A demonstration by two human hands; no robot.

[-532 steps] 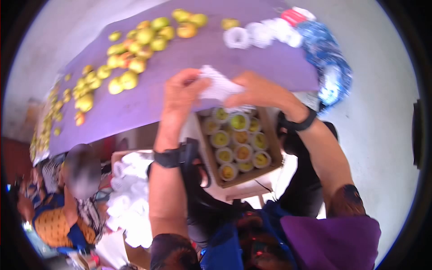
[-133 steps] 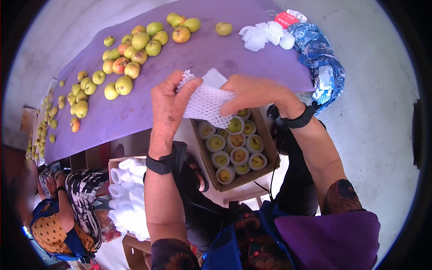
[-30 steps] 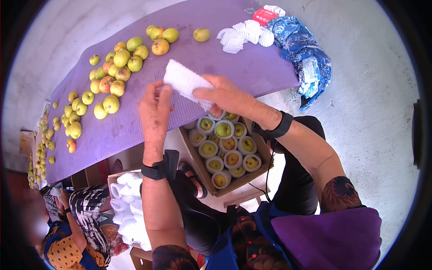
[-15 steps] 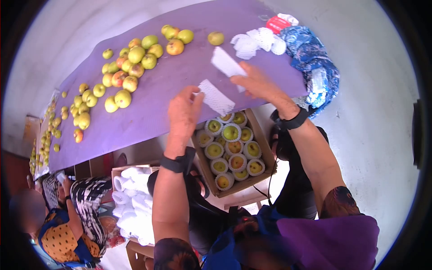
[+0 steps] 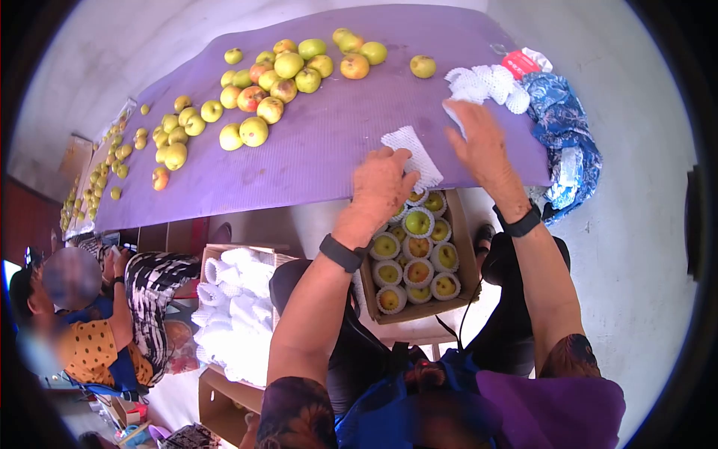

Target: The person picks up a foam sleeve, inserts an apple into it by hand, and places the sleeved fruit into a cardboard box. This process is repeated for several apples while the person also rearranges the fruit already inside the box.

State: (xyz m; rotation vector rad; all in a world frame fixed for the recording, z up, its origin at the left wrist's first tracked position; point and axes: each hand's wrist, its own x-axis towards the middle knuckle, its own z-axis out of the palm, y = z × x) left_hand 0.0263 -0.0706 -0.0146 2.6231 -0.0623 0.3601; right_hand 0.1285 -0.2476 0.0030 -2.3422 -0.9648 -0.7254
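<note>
One white mesh sleeve (image 5: 410,150) in left hand (image 5: 381,187), right hand (image 5: 482,142) open on sleeve pile (image 5: 486,81)

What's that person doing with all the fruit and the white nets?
The left hand holds a white foam net at the edge of the purple mat. The right hand lies flat by the pile of nets farther back. Just below, a cardboard box holds net-wrapped fruit. Loose fruit lies on the mat.

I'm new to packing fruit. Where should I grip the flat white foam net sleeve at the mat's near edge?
Probably pinch the white foam net sleeve at its far free end, from above: it lies flat on the purple mat, and the left hand covers its near end.
</note>
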